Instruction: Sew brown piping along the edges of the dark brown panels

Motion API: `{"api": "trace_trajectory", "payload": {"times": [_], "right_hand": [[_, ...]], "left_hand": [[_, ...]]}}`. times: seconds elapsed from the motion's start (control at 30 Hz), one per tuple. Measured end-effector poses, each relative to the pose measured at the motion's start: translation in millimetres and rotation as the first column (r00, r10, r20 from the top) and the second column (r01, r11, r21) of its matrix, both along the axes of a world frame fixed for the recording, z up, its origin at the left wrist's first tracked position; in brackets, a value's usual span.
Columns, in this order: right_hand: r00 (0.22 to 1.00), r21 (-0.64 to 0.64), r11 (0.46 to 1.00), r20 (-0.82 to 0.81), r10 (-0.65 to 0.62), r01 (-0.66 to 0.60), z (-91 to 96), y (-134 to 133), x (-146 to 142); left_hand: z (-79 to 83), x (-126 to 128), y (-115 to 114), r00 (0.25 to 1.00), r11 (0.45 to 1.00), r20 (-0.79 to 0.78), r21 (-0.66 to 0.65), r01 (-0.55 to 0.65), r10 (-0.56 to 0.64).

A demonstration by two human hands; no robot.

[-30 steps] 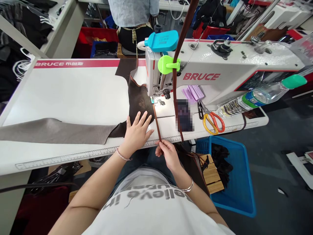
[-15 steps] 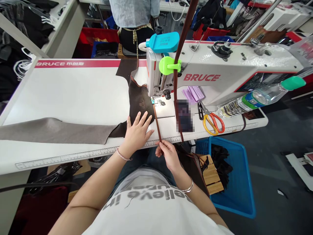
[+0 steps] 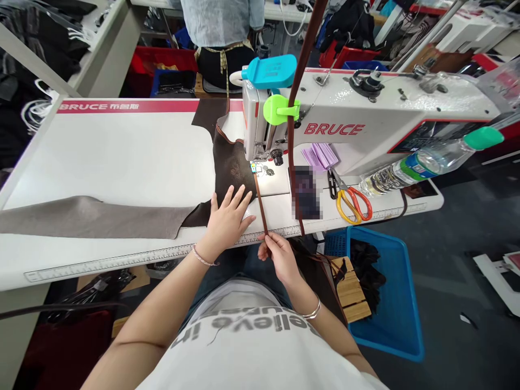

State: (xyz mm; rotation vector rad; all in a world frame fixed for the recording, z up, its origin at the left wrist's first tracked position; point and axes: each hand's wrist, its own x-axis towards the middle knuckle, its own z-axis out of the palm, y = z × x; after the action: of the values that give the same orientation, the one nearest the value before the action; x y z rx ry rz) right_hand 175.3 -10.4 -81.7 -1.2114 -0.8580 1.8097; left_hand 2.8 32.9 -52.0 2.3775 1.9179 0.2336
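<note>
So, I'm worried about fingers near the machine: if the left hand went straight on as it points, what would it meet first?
The left hand lies on the dark brown leather, so past that it would likely meet the presser foot of the BRUCE sewing machine first, though depth is hard to judge.

Tally from my seat: two hands, left hand (image 3: 227,223) and right hand (image 3: 280,260); two bracelets (image 3: 203,259), one per wrist; one sewing machine (image 3: 349,108) on one surface (image 3: 114,157); two brown leather straps (image 3: 260,203); one dark leather panel (image 3: 233,173); one grey-brown panel (image 3: 93,219), possibly the same piece; two plastic clips (image 3: 276,108), one green, one blue; one pair of scissors (image 3: 352,205); one plastic water bottle (image 3: 422,165); one blue crate (image 3: 377,234); one co-worker (image 3: 221,21) ahead.
</note>
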Motion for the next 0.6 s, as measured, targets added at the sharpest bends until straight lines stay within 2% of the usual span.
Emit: {"api": "trace_trajectory", "payload": {"times": [0.6], "right_hand": [[1.0, -0.009, 1.0, 0.014, -0.001, 0.001, 2.0, -0.4, -0.1]], "left_hand": [[1.5, -6.2, -0.8, 1.0, 0.999, 0.021, -0.037, 0.02, -0.019]]}}
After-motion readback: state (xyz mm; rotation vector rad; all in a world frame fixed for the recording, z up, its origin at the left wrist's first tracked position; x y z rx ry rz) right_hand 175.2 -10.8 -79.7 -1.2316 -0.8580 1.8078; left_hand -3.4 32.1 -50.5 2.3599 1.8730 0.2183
